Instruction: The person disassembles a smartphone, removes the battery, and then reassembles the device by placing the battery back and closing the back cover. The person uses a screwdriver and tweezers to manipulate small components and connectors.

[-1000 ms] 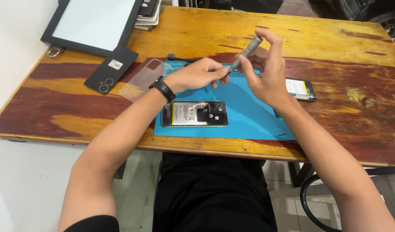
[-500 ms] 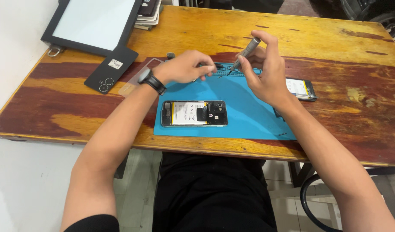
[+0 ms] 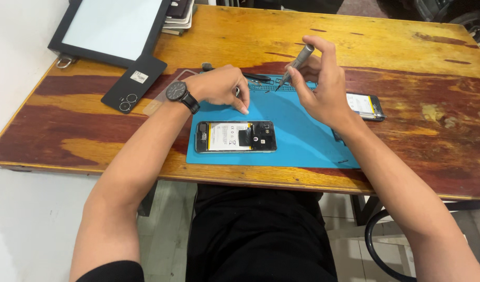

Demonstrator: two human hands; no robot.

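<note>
An opened phone [image 3: 235, 136] lies face down on a blue work mat [image 3: 297, 141], its battery and inner parts showing. My right hand [image 3: 321, 86] holds a grey screwdriver [image 3: 296, 63] tilted, its tip just above the mat's far edge. My left hand [image 3: 219, 86], with a black watch on the wrist, is curled over the mat's far left part, fingertips down on the mat just beyond the phone. Whether it pinches something small I cannot tell.
A black phone back cover [image 3: 134, 83] and a clear case [image 3: 164, 96] lie left of the mat. A framed panel [image 3: 112, 26] and stacked items [image 3: 178, 13] sit at the far left. Another phone part [image 3: 364, 106] lies right of my right hand. The wooden table [image 3: 417, 57] carries all this.
My left hand has drawn away from the screwdriver tip, moving left and then down onto the mat near the phone. My right hand keeps the screwdriver in about the same place.
</note>
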